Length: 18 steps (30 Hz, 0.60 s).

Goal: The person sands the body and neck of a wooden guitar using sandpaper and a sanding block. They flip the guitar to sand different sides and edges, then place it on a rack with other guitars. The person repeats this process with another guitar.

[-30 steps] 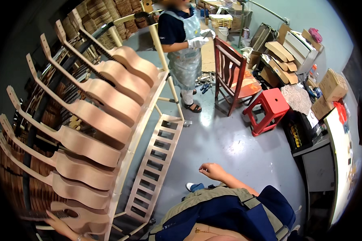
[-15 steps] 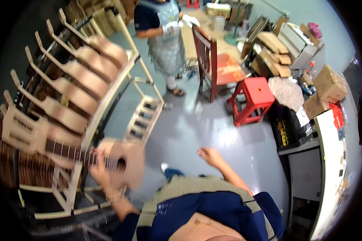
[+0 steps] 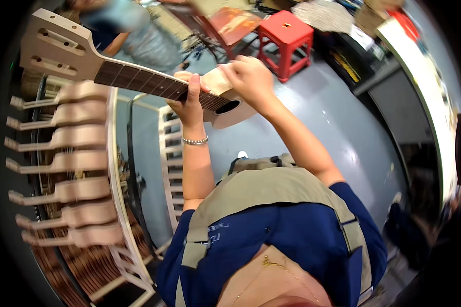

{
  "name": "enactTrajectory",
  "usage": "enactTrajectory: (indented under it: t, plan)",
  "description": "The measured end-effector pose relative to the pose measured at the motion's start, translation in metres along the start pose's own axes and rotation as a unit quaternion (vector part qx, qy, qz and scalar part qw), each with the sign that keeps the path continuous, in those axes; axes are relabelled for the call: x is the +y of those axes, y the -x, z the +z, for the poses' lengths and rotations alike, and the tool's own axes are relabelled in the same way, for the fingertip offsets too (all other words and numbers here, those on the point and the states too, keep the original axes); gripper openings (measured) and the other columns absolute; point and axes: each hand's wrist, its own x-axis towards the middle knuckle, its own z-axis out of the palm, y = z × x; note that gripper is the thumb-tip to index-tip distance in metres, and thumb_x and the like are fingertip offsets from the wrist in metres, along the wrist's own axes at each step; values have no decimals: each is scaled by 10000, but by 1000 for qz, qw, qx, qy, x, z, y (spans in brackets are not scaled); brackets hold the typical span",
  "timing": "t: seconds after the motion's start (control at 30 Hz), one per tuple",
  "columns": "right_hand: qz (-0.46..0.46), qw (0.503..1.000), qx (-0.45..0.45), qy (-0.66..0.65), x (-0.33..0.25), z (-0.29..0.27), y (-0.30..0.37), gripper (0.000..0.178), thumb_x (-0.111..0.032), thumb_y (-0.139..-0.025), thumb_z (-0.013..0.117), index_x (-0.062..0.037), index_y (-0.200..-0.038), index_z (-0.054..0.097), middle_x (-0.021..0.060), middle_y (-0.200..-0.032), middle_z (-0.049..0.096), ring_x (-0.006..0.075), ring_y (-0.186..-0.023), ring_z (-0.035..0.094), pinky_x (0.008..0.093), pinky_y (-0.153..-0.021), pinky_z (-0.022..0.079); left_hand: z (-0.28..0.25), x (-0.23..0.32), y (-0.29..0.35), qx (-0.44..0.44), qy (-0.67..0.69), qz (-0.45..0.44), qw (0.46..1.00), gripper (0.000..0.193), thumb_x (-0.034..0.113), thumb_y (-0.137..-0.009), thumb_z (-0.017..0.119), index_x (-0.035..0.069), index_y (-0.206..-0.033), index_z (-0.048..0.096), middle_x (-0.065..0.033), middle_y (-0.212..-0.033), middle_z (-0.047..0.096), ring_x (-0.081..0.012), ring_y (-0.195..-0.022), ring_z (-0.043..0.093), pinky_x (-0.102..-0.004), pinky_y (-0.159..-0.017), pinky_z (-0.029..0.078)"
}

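An unfinished pale wooden guitar (image 3: 234, 115) hangs in front of me without strings that I can make out, its slotted headstock (image 3: 61, 47) up at the far left. My left hand (image 3: 189, 98) is closed round the dark fretboard (image 3: 138, 81) where the neck nears the body, thumb lying across the frets. At the body's far side is my right hand (image 3: 252, 82), its fingers bent and smeared by motion. Whether those fingers grip the body or only touch it, I cannot tell. The sound hole (image 3: 227, 106) shows below the right wrist.
On my left a rack (image 3: 112, 153) holds several raw guitar bodies with necks. A pale slatted frame (image 3: 170, 148) stands beside it. Far off are a red stool (image 3: 286, 38), a wooden chair (image 3: 225, 28) and a person in a plastic apron (image 3: 151, 43). A workbench (image 3: 420, 77) runs along the right.
The guitar has been drawn away from the rack and raised in front of me by my left hand. My right hand has come up to its body. The view has turned.
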Motion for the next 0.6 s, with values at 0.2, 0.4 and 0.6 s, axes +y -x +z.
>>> enactTrajectory:
  t: [0.2,0.4,0.6]
  plan:
    - [-107,971,-18,212,-8,16,-7,182,-259,-694,612,-125,-572,630,61,-619,594,232,-597,578,343,-514,444,14,-3,-6,-52,-26,9,998,198,46,-792,613,42,-618,519,-41,-621,534,-148,-682,521,-293,-654,429]
    - [-100,979,-42,173,-9,34,-5,216,-265,-742,582,-112,-596,624,66,-625,599,243,-583,598,355,-503,457,3,0,-2,-59,80,-14,995,205,74,-758,671,56,-589,557,-18,-597,571,-151,-689,518,-290,-685,436]
    - [250,923,-160,243,121,-9,39,312,-359,-807,527,-70,-766,639,151,-831,641,328,-799,614,462,-670,478,-47,8,-7,-2,30,8,1000,231,66,-768,608,65,-563,501,-14,-574,516,-155,-693,482,-293,-673,410]
